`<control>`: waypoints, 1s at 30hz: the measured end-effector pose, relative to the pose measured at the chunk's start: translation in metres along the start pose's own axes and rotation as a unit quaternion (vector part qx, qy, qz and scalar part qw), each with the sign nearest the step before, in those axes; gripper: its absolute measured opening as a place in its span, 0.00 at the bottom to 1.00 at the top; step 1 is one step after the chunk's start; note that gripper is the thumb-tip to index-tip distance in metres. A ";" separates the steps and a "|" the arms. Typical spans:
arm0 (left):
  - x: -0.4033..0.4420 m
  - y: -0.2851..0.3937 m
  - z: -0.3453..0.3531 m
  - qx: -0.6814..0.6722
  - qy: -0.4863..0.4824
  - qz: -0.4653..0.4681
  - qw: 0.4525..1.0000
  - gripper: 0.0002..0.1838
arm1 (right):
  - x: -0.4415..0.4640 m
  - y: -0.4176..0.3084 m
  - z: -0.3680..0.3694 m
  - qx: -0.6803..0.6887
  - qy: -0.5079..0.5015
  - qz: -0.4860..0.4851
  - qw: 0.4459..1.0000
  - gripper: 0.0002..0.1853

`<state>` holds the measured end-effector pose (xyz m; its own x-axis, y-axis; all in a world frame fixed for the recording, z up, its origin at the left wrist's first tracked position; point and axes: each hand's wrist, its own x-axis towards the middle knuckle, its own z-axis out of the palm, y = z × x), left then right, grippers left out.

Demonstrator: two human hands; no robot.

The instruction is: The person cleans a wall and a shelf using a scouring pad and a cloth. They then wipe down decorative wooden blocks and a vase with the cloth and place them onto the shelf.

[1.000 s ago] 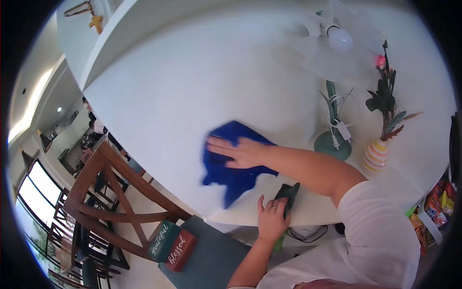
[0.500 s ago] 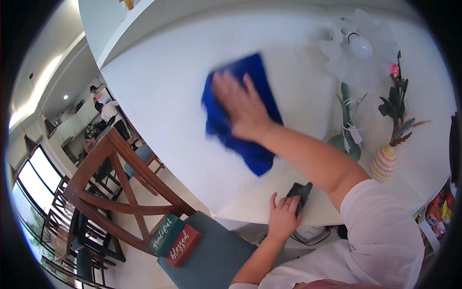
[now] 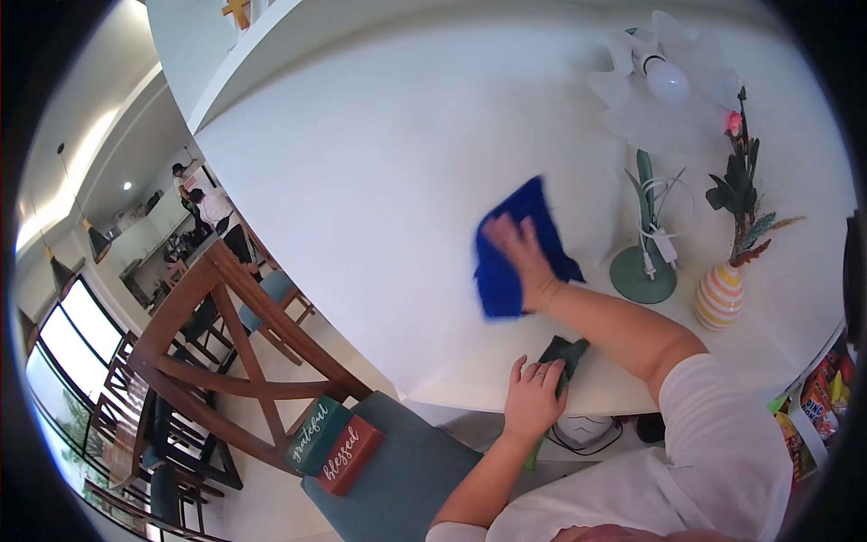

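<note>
A blue cloth [image 3: 506, 280] lies against the white surface near the centre. My right hand [image 3: 522, 257] presses on it from above, palm down and fingers spread, slightly blurred. Lower down, my left hand [image 3: 535, 397] rests at the front edge of the white surface, its ringed fingers wrapped over a dark green cloth [image 3: 569, 359]. To the right of the blue cloth stands a lamp with a green base [image 3: 643, 275] and a bare bulb [image 3: 666, 82]. Beside it is a striped vase [image 3: 720, 296] holding a pink flower [image 3: 732, 124].
A wooden chair [image 3: 257, 388] with a grey seat stands at the lower left, bearing green [image 3: 318, 435] and red [image 3: 350, 455] lettered blocks. Snack packets [image 3: 817, 406] are at the right edge. Two people [image 3: 217, 213] are far off at the left.
My right hand and the blue cloth went up the surface, then came back down and to the right. My left hand stays on the dark green cloth.
</note>
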<state>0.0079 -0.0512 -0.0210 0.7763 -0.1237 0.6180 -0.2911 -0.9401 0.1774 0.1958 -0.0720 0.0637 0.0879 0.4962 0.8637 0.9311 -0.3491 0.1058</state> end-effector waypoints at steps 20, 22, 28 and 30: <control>-0.002 -0.003 -0.001 -0.021 0.026 0.014 0.999 0.24 | 0.017 0.015 -0.019 -0.013 -0.002 -0.022 1.000 0.37; -0.004 -0.005 0.001 -0.009 0.019 0.013 1.000 0.23 | 0.022 0.027 -0.029 -0.110 -0.171 0.023 0.979 0.36; -0.005 -0.008 0.001 -0.087 0.058 -0.043 0.994 0.23 | 0.088 0.042 -0.020 -0.076 0.245 0.195 0.947 0.38; -0.004 -0.011 -0.003 -0.129 0.073 -0.064 0.987 0.22 | 0.143 0.026 -0.024 -0.105 0.309 0.113 0.939 0.37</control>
<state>0.0062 -0.0397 -0.0229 0.7324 0.0553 0.6787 -0.3429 -0.8311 0.4378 0.2238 -0.0286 0.2018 -0.0076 -0.1418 0.9899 0.8178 -0.5706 -0.0754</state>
